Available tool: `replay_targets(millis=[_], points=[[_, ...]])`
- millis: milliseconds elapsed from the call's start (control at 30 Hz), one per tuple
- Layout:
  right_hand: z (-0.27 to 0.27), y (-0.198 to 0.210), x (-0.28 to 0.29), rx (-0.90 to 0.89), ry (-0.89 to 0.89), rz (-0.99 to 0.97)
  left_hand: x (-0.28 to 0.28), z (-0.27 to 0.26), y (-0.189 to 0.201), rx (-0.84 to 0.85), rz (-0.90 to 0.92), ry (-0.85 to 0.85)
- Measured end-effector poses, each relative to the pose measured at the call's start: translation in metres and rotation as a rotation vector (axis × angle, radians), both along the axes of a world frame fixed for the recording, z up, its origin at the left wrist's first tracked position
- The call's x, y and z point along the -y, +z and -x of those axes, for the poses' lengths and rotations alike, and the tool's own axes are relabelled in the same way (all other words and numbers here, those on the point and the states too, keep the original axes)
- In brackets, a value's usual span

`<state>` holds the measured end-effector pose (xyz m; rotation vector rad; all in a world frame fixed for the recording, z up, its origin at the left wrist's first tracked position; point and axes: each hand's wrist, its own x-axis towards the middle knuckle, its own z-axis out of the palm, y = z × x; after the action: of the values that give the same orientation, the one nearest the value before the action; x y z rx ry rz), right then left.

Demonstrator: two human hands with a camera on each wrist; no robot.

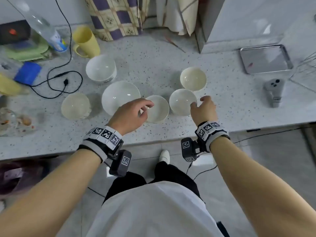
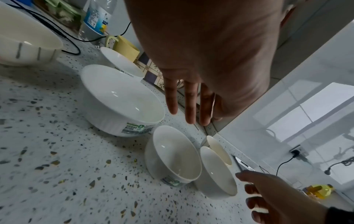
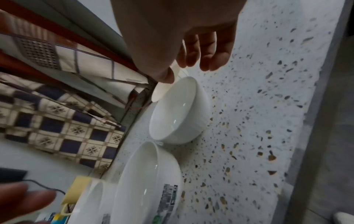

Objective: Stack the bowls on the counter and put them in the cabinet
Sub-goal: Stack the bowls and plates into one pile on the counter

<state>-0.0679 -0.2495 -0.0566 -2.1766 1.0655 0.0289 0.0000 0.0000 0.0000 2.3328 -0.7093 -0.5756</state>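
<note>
Several white and cream bowls stand apart on the speckled counter [image 1: 222, 103]. My left hand [image 1: 147, 111] hovers with loosely bent fingers over a small white bowl [image 1: 159, 110], holding nothing; in the left wrist view that hand [image 2: 191, 115] hangs above this bowl [image 2: 172, 153]. My right hand [image 1: 198, 102] is at the right rim of another white bowl [image 1: 181, 101], empty, and contact is unclear. A large white bowl [image 1: 120, 97], a cream bowl [image 1: 75, 106], a back white bowl [image 1: 100, 68] and a back cream bowl [image 1: 193, 78] surround them. The right wrist view shows my right hand [image 3: 187, 71] over its bowl [image 3: 180, 110].
A yellow mug [image 1: 86, 41], a plastic bottle [image 1: 44, 29], a black cable [image 1: 65, 81] and a blue block [image 1: 28, 72] crowd the counter's left. A metal tray [image 1: 265, 59] and a grey device [image 1: 273, 91] lie at the right. A checked cloth [image 1: 116, 16] hangs behind.
</note>
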Motion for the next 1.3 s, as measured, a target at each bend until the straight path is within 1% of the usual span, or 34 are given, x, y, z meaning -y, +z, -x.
replay_targets(millis=[67, 167, 233, 267, 367, 466, 566, 666, 766, 833, 900, 966, 1000, 1066, 1100, 1166, 1233, 1299], points=[[-0.005, -0.004, 0.003, -0.068, -0.041, -0.018, 0.000, -0.007, -0.001, -0.006, -0.036, 0.012], [-0.007, -0.018, 0.000, -0.167, -0.005, -0.076, -0.005, -0.012, -0.008, -0.036, -0.083, 0.002], [-0.015, -0.022, -0.001, -0.208, -0.012, -0.164, -0.009, -0.018, -0.010, -0.040, -0.091, 0.003], [-0.019, -0.025, -0.001, -0.209, -0.043, -0.226, -0.011, -0.021, -0.010, -0.045, -0.086, 0.006], [-0.024, -0.029, -0.003, -0.169, -0.181, -0.416, -0.016, -0.033, -0.013, -0.034, -0.083, -0.011], [-0.026, -0.024, -0.007, -0.120, -0.254, -0.409, -0.023, -0.051, -0.011, -0.029, -0.049, -0.023], [-0.031, -0.011, -0.020, 0.011, -0.327, -0.404, -0.038, -0.074, -0.007, -0.007, -0.012, 0.014], [-0.045, 0.004, -0.032, 0.128, -0.318, -0.372, -0.058, -0.100, -0.008, 0.017, 0.068, 0.164], [-0.072, 0.017, -0.049, 0.185, -0.302, -0.340, -0.081, -0.134, -0.019, 0.023, 0.140, 0.408], [-0.092, 0.023, -0.064, 0.220, -0.291, -0.375, -0.098, -0.158, -0.032, 0.043, 0.114, 0.558], [-0.110, 0.024, -0.079, 0.254, -0.275, -0.432, -0.113, -0.183, -0.046, 0.048, -0.010, 0.675], [-0.121, 0.024, -0.093, 0.244, -0.267, -0.464, -0.124, -0.209, -0.057, -0.039, -0.137, 0.741], [-0.125, 0.024, -0.099, 0.236, -0.265, -0.479, -0.128, -0.221, -0.064, -0.111, -0.192, 0.736], [-0.129, 0.024, -0.110, 0.235, -0.264, -0.508, -0.130, -0.239, -0.074, -0.243, -0.283, 0.659], [-0.129, 0.023, -0.113, 0.234, -0.261, -0.513, -0.130, -0.245, -0.081, -0.303, -0.274, 0.618], [-0.128, 0.022, -0.116, 0.230, -0.254, -0.515, -0.125, -0.249, -0.090, -0.406, -0.189, 0.587], [-0.126, 0.024, -0.115, 0.226, -0.263, -0.559, -0.122, -0.250, -0.093, -0.467, -0.132, 0.619], [-0.123, 0.026, -0.110, 0.226, -0.287, -0.639, -0.121, -0.251, -0.090, -0.485, -0.078, 0.664]])
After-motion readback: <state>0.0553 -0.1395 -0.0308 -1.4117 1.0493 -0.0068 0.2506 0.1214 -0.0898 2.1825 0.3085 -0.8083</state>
